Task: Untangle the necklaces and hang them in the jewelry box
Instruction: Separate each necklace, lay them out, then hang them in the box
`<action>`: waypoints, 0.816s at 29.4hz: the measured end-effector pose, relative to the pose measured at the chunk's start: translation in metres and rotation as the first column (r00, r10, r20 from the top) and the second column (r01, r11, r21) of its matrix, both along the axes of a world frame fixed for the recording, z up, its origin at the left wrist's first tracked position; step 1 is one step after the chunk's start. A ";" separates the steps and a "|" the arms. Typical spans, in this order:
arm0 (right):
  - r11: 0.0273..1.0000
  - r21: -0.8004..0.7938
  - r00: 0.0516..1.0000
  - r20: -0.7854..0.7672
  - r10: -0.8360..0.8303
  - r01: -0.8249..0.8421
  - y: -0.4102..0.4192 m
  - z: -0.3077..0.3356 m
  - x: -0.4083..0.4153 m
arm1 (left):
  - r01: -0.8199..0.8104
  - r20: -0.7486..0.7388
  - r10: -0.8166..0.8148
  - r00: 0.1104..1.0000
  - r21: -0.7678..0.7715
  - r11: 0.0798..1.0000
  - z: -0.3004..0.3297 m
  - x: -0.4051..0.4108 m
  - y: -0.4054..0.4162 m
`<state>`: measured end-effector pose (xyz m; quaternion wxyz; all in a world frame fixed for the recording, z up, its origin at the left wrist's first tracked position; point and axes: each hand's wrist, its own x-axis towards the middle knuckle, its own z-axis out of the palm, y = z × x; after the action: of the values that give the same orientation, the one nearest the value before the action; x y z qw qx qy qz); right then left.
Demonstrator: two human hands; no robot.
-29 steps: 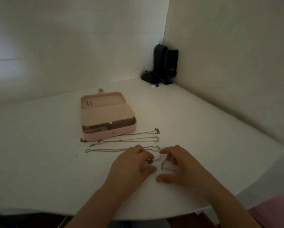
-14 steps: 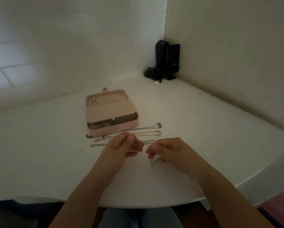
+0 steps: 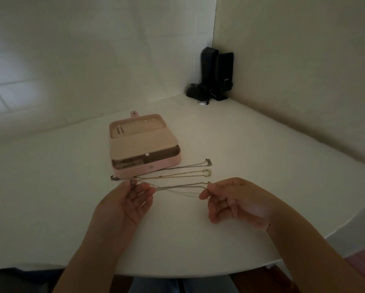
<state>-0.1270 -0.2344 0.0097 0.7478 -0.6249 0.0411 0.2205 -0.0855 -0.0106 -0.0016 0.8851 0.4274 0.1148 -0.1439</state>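
White worktop (image 3: 50,208) fills a dim corner between pale walls. At centre frame a thin necklace (image 3: 180,188) is stretched between both hands just above the surface: the left hand (image 3: 124,206) pinches one end with its other fingers loosely curled, and the right hand (image 3: 234,199) pinches the other end. Its strands seem doubled, though the light is poor. Just above it, two more chains (image 3: 177,174) lie flat on the worktop beside the open pink jewelry box (image 3: 144,146). Black speakers (image 3: 216,74) stand in the upper right corner.
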 end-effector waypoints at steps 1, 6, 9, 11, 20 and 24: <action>1.000 -0.013 1.000 -0.003 0.007 -0.007 -0.002 -0.001 0.000 | -0.015 0.012 0.015 1.000 0.005 1.000 -0.001 0.001 0.003; 0.993 -0.115 1.000 0.030 -0.002 0.006 -0.006 -0.001 0.001 | -0.017 0.050 0.012 0.999 0.099 0.995 -0.009 0.003 0.015; 0.979 -0.204 0.997 0.081 -0.013 0.029 -0.009 -0.001 0.004 | 0.036 0.082 -0.059 0.995 0.263 0.964 -0.010 0.002 0.022; 0.957 -0.287 0.991 0.137 -0.005 0.045 -0.007 0.000 0.007 | 0.076 0.124 -0.137 0.983 0.403 0.912 -0.009 0.001 0.025; 0.737 -0.674 0.840 0.372 0.395 -0.048 0.053 0.006 0.030 | 0.173 0.299 -0.432 0.851 0.617 0.768 0.010 -0.008 0.007; 0.848 -0.522 0.891 0.339 0.303 -0.090 0.057 0.010 0.035 | 0.090 0.364 -0.355 0.861 0.579 0.810 0.010 -0.003 0.014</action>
<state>-0.0924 -0.1772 0.0194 0.5279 -0.8272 -0.1272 0.1442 -0.0889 0.0034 0.0087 0.7046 0.6924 -0.1124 -0.1067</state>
